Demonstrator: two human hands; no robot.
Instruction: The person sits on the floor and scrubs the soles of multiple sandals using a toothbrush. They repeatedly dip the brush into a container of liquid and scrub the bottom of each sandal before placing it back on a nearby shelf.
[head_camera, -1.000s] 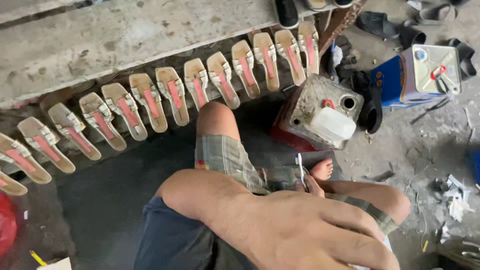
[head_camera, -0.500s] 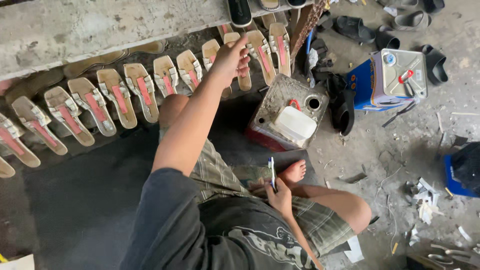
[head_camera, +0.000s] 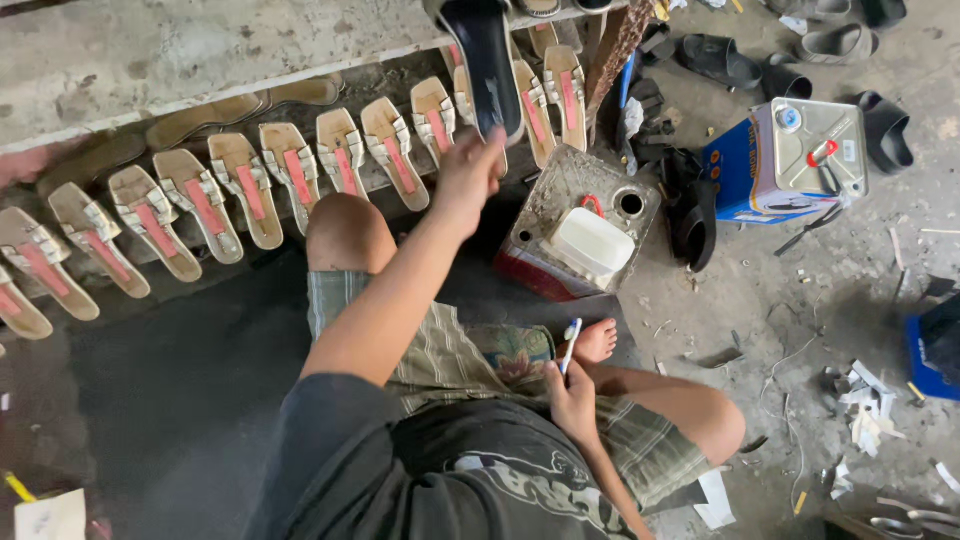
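Head view: the dark sole (head_camera: 487, 62) is up off the row, toe end high near the concrete ledge (head_camera: 150, 60). Its lower end is pinched in the left hand (head_camera: 468, 178), whose grip is closed on it, fingers wrapped round the edge. I read this as the pick-up step, with the sole lifted clear and not yet brought in to the lap.

The right hand (head_camera: 573, 398) rests on the thigh just beside the bare foot (head_camera: 598, 340). Its grip is narrow around a small white brush (head_camera: 569, 345), bristles pointing up.

Just beside the lifted sole is a battered tin (head_camera: 560, 190) with a white tub (head_camera: 592, 242) sitting on top. Behind the sole, a row of pale sandals (head_camera: 285, 172) with pink insoles leans against the ledge. A blue can (head_camera: 785, 160) and loose black sandals (head_camera: 725, 62) lie farther right on the floor.

In my judgement the next move calls for a firm hold on the sole while it comes back over the knee. It has to stay clear of the leaning row and the tub, and end up within reach of the brush.
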